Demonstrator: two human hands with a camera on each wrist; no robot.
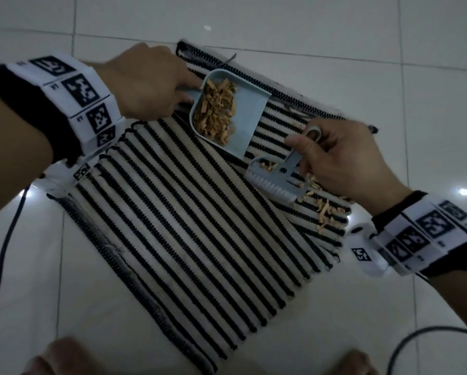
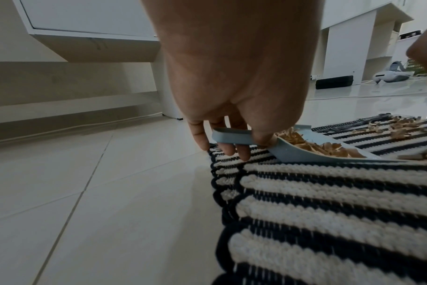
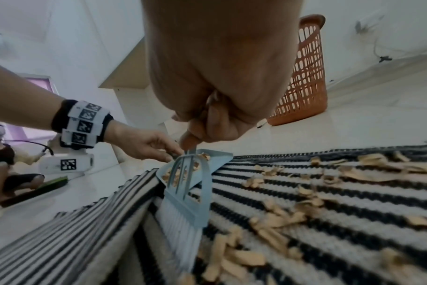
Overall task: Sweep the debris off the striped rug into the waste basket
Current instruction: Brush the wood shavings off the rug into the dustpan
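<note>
A black-and-cream striped rug (image 1: 189, 226) lies on the tiled floor. My left hand (image 1: 156, 82) grips the handle of a pale blue dustpan (image 1: 247, 117) whose lip rests on the rug; tan debris (image 1: 216, 109) is heaped inside it. My right hand (image 1: 335, 158) holds the handle of a small blue brush (image 1: 274, 177), its white bristles down on the rug just in front of the pan's lip. Loose tan debris (image 1: 324, 209) lies on the rug under and behind my right hand. An orange waste basket (image 3: 302, 77) stands on the floor beyond the rug.
Cables (image 1: 2, 253) trail over the white tiles on both sides of the rug. White cabinets (image 2: 85, 29) stand past the rug's far side. A person (image 3: 3, 165) sits on the floor at the left in the right wrist view.
</note>
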